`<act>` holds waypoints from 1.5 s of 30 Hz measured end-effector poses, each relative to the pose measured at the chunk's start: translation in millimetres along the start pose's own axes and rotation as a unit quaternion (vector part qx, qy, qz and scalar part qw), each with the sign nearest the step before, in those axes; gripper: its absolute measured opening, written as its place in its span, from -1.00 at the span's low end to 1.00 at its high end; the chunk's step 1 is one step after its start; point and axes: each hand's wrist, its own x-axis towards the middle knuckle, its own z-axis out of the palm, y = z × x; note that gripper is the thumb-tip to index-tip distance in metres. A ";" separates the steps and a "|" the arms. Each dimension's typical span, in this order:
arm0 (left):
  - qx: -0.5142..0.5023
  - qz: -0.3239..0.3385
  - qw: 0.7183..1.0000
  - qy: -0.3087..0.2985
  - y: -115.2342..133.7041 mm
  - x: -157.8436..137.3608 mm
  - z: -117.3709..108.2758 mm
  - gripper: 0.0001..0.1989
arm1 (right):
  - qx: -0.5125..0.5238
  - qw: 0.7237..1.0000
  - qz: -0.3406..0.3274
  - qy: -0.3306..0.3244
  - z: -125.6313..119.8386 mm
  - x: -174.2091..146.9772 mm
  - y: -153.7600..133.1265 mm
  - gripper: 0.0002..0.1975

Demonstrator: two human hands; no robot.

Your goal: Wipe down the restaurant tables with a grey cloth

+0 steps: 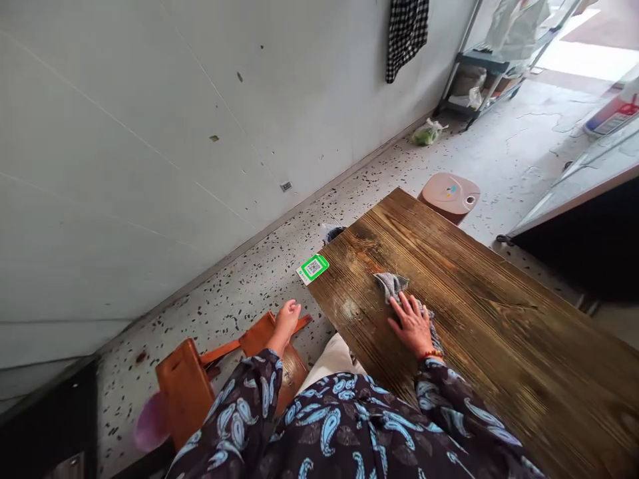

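My right hand (pixel 413 324) lies flat with its fingers spread, pressing on a grey cloth (pixel 392 285) on the wooden table (pixel 479 319). Part of the cloth shows ahead of the fingertips and part along the hand's outer side; the rest is hidden under the palm. A beaded bracelet circles that wrist. Off the table's left edge, my left hand (pixel 287 320) hangs in the air, fingers curled in, with nothing visible in it. Near the table's far left edge is a green and white QR code card (pixel 313 267).
Below my left hand stands an orange-brown wooden chair (pixel 187 382). A pinkish stool (pixel 449 193) is beyond the table's far end. By the wall lies a plastic bag with something green (pixel 428 133), near a shelf rack (pixel 482 63). A checked cloth (pixel 407 36) hangs on the wall.
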 end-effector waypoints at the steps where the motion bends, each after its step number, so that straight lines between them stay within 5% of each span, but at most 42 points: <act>1: 0.014 0.006 1.000 0.008 2.8 7.6 1.7 -0.68 | -0.009 1.000 -0.022 -0.015 8.5 -11.2 -6.2 -0.47; 7: 0.106 0.066 0.991 0.057 41.5 71.1 20.3 -0.56 | -0.032 0.988 -0.137 -0.062 35.8 -89.7 -29.3 -0.37; 11: 0.156 0.092 0.981 0.066 76.9 116.5 40.2 -0.47 | -0.025 0.980 -0.186 -0.068 44.6 -80.6 -45.7 -0.37; 15: 0.208 0.089 0.972 0.067 101.9 153.0 55.9 -0.45 | 0.026 0.970 -0.221 -0.100 51.1 -9.0 -69.8 -0.51; 19: 0.256 0.101 0.959 0.067 108.8 170.4 65.9 -0.50 | 0.038 0.978 -0.170 -0.112 50.0 82.6 -80.3 -0.56; 30: 0.286 0.115 0.951 0.010 97.4 186.1 74.6 -0.55 | -0.078 0.993 0.064 0.058 25.6 307.0 -7.3 -0.55; 35: 0.294 0.118 0.949 -0.008 93.3 187.1 72.9 -0.57 | -0.077 0.982 0.135 0.111 26.7 364.9 -0.2 -0.51; 37: 0.293 0.118 0.949 -0.011 93.0 186.4 72.3 -0.57 | -0.065 0.987 0.113 0.098 30.9 349.5 -25.6 -0.52; 39: 0.288 0.116 0.950 -0.015 94.1 185.4 71.4 -0.57 | -0.047 0.996 0.053 0.048 37.9 301.5 -63.7 -0.53; 42: 0.276 0.110 0.955 -0.017 96.4 183.6 69.7 -0.57 | -0.021 0.998 -0.037 -0.045 54.8 183.6 -116.3 -0.52; 45: 0.266 0.105 0.958 -0.016 96.2 182.5 69.2 -0.57 | -0.003 0.980 -0.168 -0.103 66.0 72.9 -130.4 -0.47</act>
